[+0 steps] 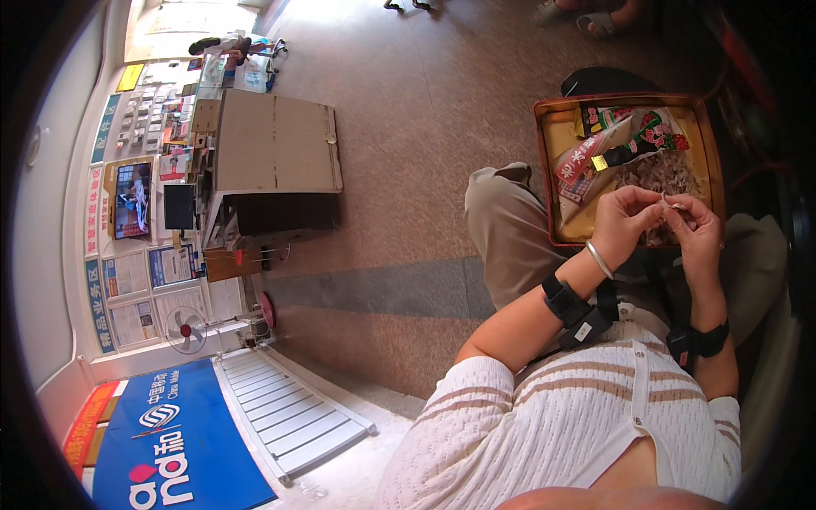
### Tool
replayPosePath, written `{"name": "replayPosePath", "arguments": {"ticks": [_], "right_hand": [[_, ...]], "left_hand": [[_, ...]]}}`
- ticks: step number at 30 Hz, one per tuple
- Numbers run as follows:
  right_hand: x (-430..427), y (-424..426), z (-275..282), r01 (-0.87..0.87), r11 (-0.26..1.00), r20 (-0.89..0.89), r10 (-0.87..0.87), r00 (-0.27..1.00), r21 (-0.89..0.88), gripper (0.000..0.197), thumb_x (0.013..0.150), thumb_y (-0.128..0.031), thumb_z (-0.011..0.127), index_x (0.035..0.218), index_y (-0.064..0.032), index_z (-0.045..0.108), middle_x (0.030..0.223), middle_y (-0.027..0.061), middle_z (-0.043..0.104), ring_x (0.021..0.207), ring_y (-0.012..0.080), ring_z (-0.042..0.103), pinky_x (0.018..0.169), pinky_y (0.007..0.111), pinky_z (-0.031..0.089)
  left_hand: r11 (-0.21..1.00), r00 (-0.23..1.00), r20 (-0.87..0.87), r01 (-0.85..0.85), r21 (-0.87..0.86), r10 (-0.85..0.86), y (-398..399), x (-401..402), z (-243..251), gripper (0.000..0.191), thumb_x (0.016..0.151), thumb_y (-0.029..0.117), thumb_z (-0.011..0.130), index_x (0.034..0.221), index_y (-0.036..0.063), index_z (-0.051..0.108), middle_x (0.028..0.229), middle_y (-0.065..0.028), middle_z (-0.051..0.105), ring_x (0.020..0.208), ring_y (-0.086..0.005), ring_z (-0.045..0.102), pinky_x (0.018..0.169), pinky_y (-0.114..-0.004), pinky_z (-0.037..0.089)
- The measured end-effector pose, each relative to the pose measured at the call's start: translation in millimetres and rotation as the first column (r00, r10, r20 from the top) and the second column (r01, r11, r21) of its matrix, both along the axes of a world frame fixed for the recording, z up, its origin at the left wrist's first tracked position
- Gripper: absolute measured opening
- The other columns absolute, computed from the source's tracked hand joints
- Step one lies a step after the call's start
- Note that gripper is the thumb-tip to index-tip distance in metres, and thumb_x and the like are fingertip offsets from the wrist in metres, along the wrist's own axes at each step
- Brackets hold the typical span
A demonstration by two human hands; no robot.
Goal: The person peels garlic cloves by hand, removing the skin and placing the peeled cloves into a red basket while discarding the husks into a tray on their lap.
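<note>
My left hand [628,220] and my right hand [693,223] meet above a yellow rectangular tray with a red rim [713,166]. Thumbs and fingers of both pinch a small pale piece [668,203], too small to identify. Under and beyond the hands lies a loose heap of thin, brownish-grey flakes or scraps [663,173]. A folded, cone-shaped white and red printed packet [590,166] lies along the tray's left part, and a crumpled black, green and red printed packet [650,137] lies beside the heap. The tray rests at my lap.
Left of the tray is my bent knee in khaki trousers [510,223], over a speckled brown floor [408,159]. A beige counter [277,140], a fan [186,329] and a white slatted panel [293,408] stand farther off. A person's sandalled foot [599,24] shows at the top.
</note>
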State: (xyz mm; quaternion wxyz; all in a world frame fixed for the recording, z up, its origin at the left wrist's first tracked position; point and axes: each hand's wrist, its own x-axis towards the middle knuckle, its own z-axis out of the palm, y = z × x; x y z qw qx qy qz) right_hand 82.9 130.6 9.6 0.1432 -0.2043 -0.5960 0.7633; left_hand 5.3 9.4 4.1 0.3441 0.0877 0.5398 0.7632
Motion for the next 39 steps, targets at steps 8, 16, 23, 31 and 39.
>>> {"name": "replayPosePath", "arguments": {"ticks": [8, 16, 23, 31, 39], "right_hand": [[5, 9, 1, -0.104, 0.991, 0.053, 0.109, 0.993, -0.080, 0.008, 0.083, -0.008, 0.061, 0.085, 0.0001, 0.061, 0.076, 0.0013, 0.061, 0.069, 0.0055, 0.055, 0.064, 0.016, 0.043], [6, 14, -8, -0.213, 0.952, -0.078, 0.201, 0.977, -0.218, 0.011, 0.082, -0.013, 0.063, 0.080, -0.0037, 0.059, 0.067, -0.0041, 0.053, 0.055, 0.0007, 0.039, 0.049, 0.016, 0.028], [5, 16, -8, -0.171, 0.946, 0.031, 0.186, 0.982, -0.276, 0.010, 0.083, -0.013, 0.063, 0.085, -0.0035, 0.060, 0.067, -0.0046, 0.053, 0.053, 0.0002, 0.036, 0.048, 0.016, 0.026], [-1, 11, -1, -0.113, 0.981, 0.088, 0.100, 0.991, 0.156, 0.008, 0.083, -0.003, 0.058, 0.089, 0.0009, 0.060, 0.072, -0.0024, 0.057, 0.062, 0.0011, 0.047, 0.057, 0.016, 0.039], [1, 11, -2, -0.088, 0.910, 0.161, 0.023, 0.987, 0.406, 0.007, 0.079, 0.002, 0.056, 0.085, -0.0006, 0.056, 0.073, -0.0037, 0.053, 0.061, 0.0001, 0.042, 0.055, 0.016, 0.035]], "left_hand": [[1.000, 0.997, -0.081, 0.019, 0.021, -0.017, -1, 2, 3, 0.013, 0.080, 0.005, 0.064, 0.088, -0.0047, 0.061, 0.078, -0.0063, 0.064, 0.068, -0.0085, 0.060, 0.062, -0.020, 0.049], [0.990, 0.992, 0.007, 0.125, 0.070, -0.126, -7, -1, 4, 0.009, 0.081, 0.004, 0.062, 0.085, -0.0043, 0.060, 0.077, -0.0076, 0.064, 0.064, -0.0101, 0.061, 0.059, -0.021, 0.051], [0.992, 0.995, 0.046, 0.080, 0.097, -0.085, -6, -4, 1, 0.010, 0.081, 0.005, 0.062, 0.086, -0.0042, 0.060, 0.077, -0.0081, 0.064, 0.064, -0.0103, 0.060, 0.058, -0.021, 0.050], [1.000, 0.995, -0.092, -0.025, -0.018, 0.024, 0, -2, -3, 0.012, 0.079, 0.003, 0.064, 0.087, -0.0054, 0.062, 0.080, -0.0080, 0.065, 0.068, -0.0091, 0.060, 0.060, -0.021, 0.050], [1.000, 0.994, -0.101, -0.031, -0.001, 0.031, 1, 0, -1, 0.013, 0.078, 0.001, 0.065, 0.089, -0.0054, 0.063, 0.082, -0.0073, 0.066, 0.071, -0.0086, 0.060, 0.064, -0.021, 0.050]]}}
